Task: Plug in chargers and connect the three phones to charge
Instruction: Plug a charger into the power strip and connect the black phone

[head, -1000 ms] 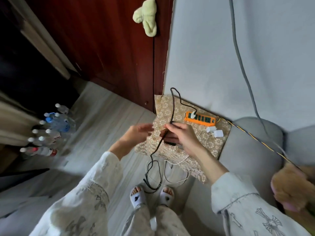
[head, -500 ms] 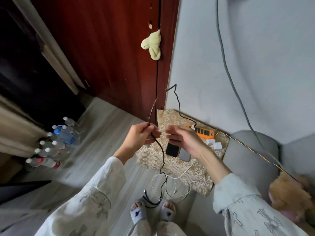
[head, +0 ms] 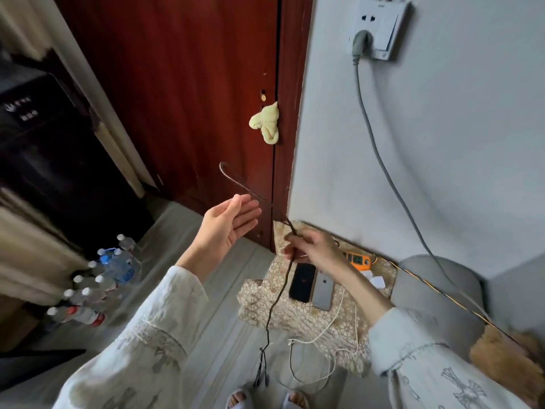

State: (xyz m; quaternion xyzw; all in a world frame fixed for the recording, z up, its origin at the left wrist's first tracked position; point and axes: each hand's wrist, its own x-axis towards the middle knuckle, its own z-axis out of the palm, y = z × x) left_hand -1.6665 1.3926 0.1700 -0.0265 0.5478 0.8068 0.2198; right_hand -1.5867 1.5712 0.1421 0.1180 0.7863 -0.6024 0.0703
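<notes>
Black cable [head: 277, 293] pinched in right hand [head: 317, 249], tail hung toward floor. Left hand [head: 227, 225] raised, palm up, fingers spread, nothing held. 2 phones [head: 312, 286] laid side by side on patterned cloth [head: 295, 317]; orange power strip [head: 358, 260] beside wall.

Two phones [head: 312, 286] lie side by side on the patterned cloth [head: 298, 317], with one orange power strip [head: 357, 260] at its far edge. One black cable [head: 278, 296] and one white cable [head: 324, 335] trail near; two white chargers [head: 374, 279] sit right of the phones.
</notes>
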